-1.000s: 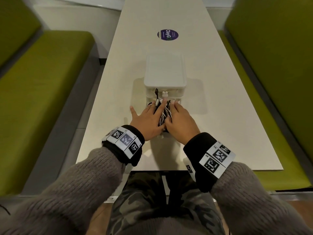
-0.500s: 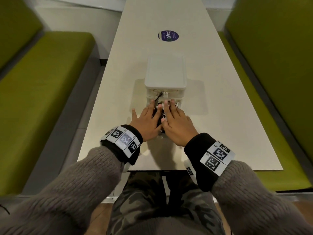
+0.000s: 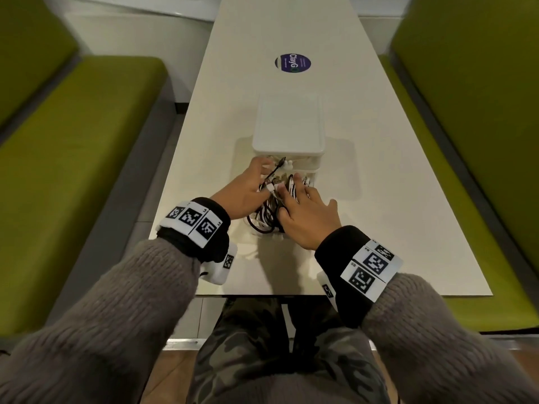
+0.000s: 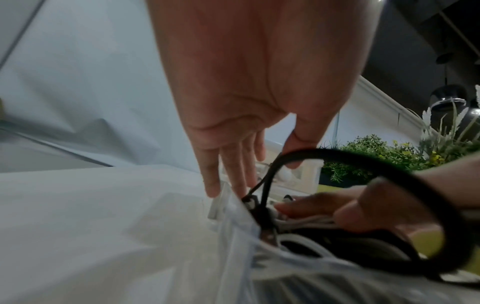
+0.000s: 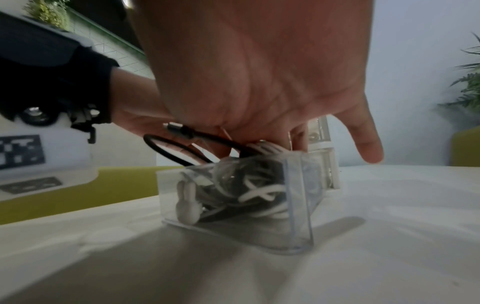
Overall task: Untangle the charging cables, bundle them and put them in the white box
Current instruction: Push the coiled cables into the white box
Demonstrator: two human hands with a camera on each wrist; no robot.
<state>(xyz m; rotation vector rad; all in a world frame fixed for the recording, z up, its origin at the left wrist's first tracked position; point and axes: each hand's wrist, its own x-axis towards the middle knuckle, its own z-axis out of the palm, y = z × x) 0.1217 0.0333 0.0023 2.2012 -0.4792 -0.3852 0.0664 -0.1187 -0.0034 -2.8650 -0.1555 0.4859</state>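
White bench [image 3: 379, 199] between green seats; your right hand [image 3: 309, 214] presses flat, fingers straight, on black and white cables [image 3: 264, 217] in the white box's clear drawer [image 5: 298, 205]. Your left hand [image 3: 245, 191] is relaxed, fingers straight beside the drawer.

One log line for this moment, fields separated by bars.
cables in drawer | right hand presses cables | left hand at drawer edge | drawer open

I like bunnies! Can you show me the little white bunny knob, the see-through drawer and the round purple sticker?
little white bunny knob [image 5: 187, 202], right wrist view, its body.
see-through plastic drawer [image 5: 298, 205], right wrist view, front corner.
round purple sticker [image 3: 292, 63], head view, centre.
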